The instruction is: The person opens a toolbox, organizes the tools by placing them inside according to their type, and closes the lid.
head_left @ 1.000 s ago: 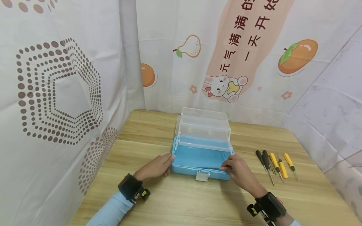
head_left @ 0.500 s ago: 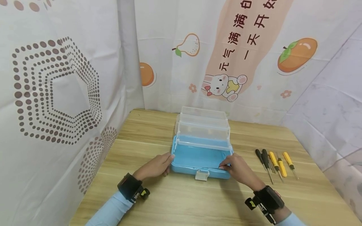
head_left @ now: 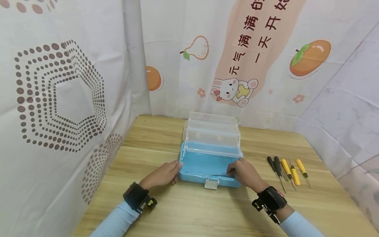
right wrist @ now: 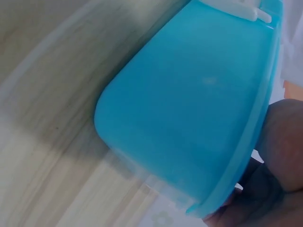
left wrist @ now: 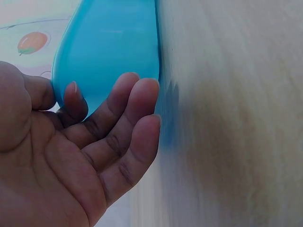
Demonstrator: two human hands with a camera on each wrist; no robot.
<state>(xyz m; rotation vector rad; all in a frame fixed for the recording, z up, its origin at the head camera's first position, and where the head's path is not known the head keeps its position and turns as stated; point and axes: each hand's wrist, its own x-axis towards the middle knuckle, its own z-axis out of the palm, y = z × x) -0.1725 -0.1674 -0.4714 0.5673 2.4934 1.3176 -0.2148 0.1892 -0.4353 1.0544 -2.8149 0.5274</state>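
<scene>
A light-blue plastic toolbox point(head_left: 195, 179) stands with its lid up on the wooden table, its clear tiered trays point(head_left: 214, 136) folded out at the back. My left hand point(head_left: 162, 175) holds the box's left side; in the left wrist view, thumb and index finger meet at the rim point(left wrist: 57, 90) while the other fingers lie loosely bent along the wall. Over the front right corner reaches my right hand point(head_left: 245, 171), fingers bent down inside. Its fingertips are hidden, and I cannot tell whether they hold something. A slim greyish strip point(head_left: 207, 174) shows along the inner front wall.
To the right lie several screwdrivers, some with black handles point(head_left: 277, 162) and some with yellow handles point(head_left: 286, 167). A whitish latch point(head_left: 211, 183) hangs open at the box's front. Patterned curtains point(head_left: 183, 82) rise behind and beside the wooden table point(head_left: 177, 210).
My right hand has moved a little left and farther in over the front rim, its wrist turning. My left hand stays at the box's left side. The screwdrivers stay put.
</scene>
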